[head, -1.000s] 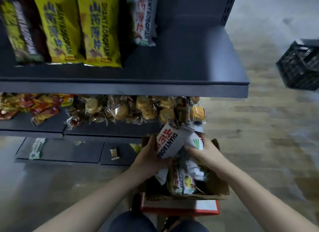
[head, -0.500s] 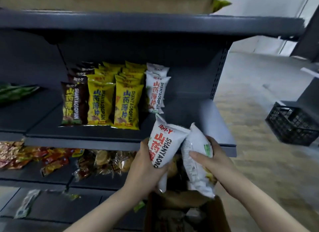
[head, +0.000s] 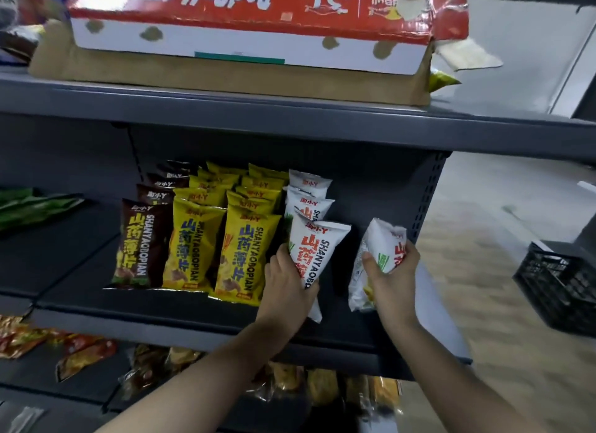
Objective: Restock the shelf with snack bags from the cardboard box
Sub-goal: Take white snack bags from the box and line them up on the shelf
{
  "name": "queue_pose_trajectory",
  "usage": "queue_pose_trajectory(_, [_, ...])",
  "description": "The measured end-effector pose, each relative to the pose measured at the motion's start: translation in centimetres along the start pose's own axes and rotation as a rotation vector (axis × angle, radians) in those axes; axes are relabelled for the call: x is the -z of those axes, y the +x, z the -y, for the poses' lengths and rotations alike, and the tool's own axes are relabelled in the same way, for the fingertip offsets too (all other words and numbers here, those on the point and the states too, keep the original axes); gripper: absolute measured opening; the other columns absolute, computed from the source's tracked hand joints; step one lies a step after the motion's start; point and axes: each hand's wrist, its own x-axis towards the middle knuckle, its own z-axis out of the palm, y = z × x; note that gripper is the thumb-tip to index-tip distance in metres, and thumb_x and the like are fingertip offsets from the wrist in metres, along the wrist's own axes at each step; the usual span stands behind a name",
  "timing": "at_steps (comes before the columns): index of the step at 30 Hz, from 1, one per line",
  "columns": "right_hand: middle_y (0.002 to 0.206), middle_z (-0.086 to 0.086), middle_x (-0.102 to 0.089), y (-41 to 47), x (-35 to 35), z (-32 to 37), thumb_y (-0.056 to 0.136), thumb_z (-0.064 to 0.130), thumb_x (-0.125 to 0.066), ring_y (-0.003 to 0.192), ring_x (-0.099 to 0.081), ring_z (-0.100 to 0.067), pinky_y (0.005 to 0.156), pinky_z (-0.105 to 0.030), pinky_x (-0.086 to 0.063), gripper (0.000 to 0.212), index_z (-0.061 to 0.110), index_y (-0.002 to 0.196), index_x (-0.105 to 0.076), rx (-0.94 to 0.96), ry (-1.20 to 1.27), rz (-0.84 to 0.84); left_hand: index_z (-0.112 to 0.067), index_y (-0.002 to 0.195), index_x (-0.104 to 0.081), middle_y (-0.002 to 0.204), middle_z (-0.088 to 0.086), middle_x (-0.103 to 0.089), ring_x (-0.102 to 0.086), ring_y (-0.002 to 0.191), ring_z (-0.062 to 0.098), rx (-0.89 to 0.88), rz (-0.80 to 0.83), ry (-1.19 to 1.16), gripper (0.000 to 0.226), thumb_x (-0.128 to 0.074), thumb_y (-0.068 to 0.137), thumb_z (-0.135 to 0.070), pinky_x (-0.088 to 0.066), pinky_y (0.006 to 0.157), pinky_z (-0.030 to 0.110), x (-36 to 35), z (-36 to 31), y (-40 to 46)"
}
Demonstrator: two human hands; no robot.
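My left hand [head: 287, 279] grips a white snack bag [head: 314, 249] with red lettering, held upright over the dark grey shelf [head: 193, 307], right in front of the row of white bags [head: 308, 195]. My right hand [head: 395, 271] holds a second white bag [head: 379, 245], tilted, to the right of the first, above bare shelf. Yellow bags [head: 245, 249] and brown bags [head: 142, 239] stand in rows to the left. The cardboard box the bags came from is out of view below.
A red and white RedBull carton [head: 258, 23] lies on the shelf above. The lower shelf holds wrapped pastries [head: 322, 381] and red and orange packets [head: 80, 352]. Green packets [head: 29, 203] lie far left. A black plastic crate [head: 561, 281] stands on the floor to the right.
Both hands have lifted a white bag each out of the box and up to the middle shelf. The view has swung upward, and the box has dropped out of sight.
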Motion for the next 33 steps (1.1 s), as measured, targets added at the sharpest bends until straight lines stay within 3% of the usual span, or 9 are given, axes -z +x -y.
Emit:
queue_pose_trajectory(5, [0.119,0.005,-0.051,2.0,-3.1,-2.2,0.083,0.012,-0.069,0.103,-0.052,-0.008,0.077,-0.011,-0.040,0.072,0.012,0.143,-0.028,0.045,-0.105,-0.017,0.001,0.141,-0.020,0.135,0.018,-0.037,-0.034,0.129,0.030,0.083,-0.073,0.037,0.079,-0.066,0.082,-0.024,-0.029,0.110,0.035,-2.3,0.8,3.0])
queue_pose_trajectory(9, [0.124,-0.012,-0.056,3.4,-4.9,-3.5,0.080,0.020,-0.071,0.107,-0.058,-0.028,0.081,-0.031,-0.047,0.072,0.012,0.139,-0.030,-0.006,-0.164,-0.074,0.007,0.137,-0.029,0.126,0.023,-0.046,-0.047,0.119,0.036,0.096,-0.121,0.065,0.079,-0.073,0.076,-0.020,-0.040,0.101,0.041,-3.9,1.3,3.9])
queue_pose_trajectory(16, [0.118,0.002,-0.057,4.1,-5.6,-4.6,0.079,0.028,-0.070,0.104,-0.059,-0.021,0.085,-0.034,-0.046,0.071,0.021,0.136,-0.030,-0.090,-0.152,-0.087,0.007,0.117,-0.053,0.081,0.014,-0.065,-0.068,0.065,0.027,0.234,-0.147,0.252,0.096,-0.082,0.051,-0.058,-0.052,0.047,0.027,-5.4,1.5,5.6])
queue_pose_trajectory(20, [0.111,0.009,-0.054,4.2,-5.5,-4.6,0.079,0.031,-0.070,0.100,-0.058,-0.018,0.087,-0.035,-0.047,0.070,0.023,0.135,-0.029,-0.116,-0.157,-0.085,-0.002,0.141,-0.024,0.121,0.011,-0.053,-0.060,0.108,0.027,0.377,-0.019,0.252,0.104,-0.061,0.070,-0.068,-0.051,0.078,0.035,-5.4,0.8,5.2])
queue_pose_trajectory(22, [0.115,0.006,-0.057,4.2,-5.4,-4.7,0.079,0.033,-0.070,0.101,-0.059,-0.020,0.089,-0.037,-0.048,0.070,0.024,0.134,-0.029,-0.125,-0.163,-0.082,0.001,0.141,-0.021,0.125,0.013,-0.049,-0.058,0.111,0.028,0.375,-0.016,0.297,0.108,-0.056,0.070,-0.071,-0.051,0.082,0.034,-5.4,0.9,4.8])
queue_pose_trajectory(25, [0.121,0.004,-0.058,4.2,-5.4,-4.7,0.078,0.035,-0.070,0.104,-0.060,-0.022,0.090,-0.039,-0.048,0.069,0.026,0.133,-0.029,-0.128,-0.166,-0.075,0.012,0.131,-0.033,0.112,0.025,-0.057,-0.063,0.098,0.036,0.189,-0.111,0.362,0.111,-0.066,0.060,-0.066,-0.056,0.075,0.037,-5.2,1.5,3.6])
queue_pose_trajectory(28, [0.117,0.007,-0.057,4.2,-5.4,-4.8,0.078,0.036,-0.071,0.101,-0.059,-0.021,0.089,-0.037,-0.047,0.069,0.027,0.132,-0.030,-0.129,-0.158,-0.076,0.005,0.142,-0.020,0.141,0.028,-0.036,-0.037,0.132,0.040,-0.165,-0.245,0.400,0.082,-0.055,0.079,-0.034,-0.038,0.107,0.048,-5.9,1.7,2.3])
queue_pose_trajectory(31, [0.109,0.012,-0.054,4.4,-5.3,-4.9,0.078,0.037,-0.071,0.096,-0.056,-0.016,0.087,-0.035,-0.047,0.068,0.028,0.132,-0.030,-0.125,-0.148,-0.079,-0.009,0.147,-0.021,0.151,0.023,-0.025,-0.022,0.141,0.037,-0.412,-0.222,0.522,0.071,-0.045,0.082,-0.022,-0.026,0.112,0.053,-5.6,1.7,3.0])
queue_pose_trajectory(33, [0.109,0.012,-0.053,4.3,-5.3,-4.9,0.079,0.035,-0.071,0.095,-0.056,-0.016,0.086,-0.034,-0.046,0.068,0.026,0.132,-0.031,-0.117,-0.143,-0.075,-0.014,0.148,-0.020,0.153,0.021,-0.022,-0.021,0.142,0.036,-0.389,-0.177,0.602,0.075,-0.048,0.081,-0.031,-0.031,0.109,0.052,-5.5,2.5,4.3])
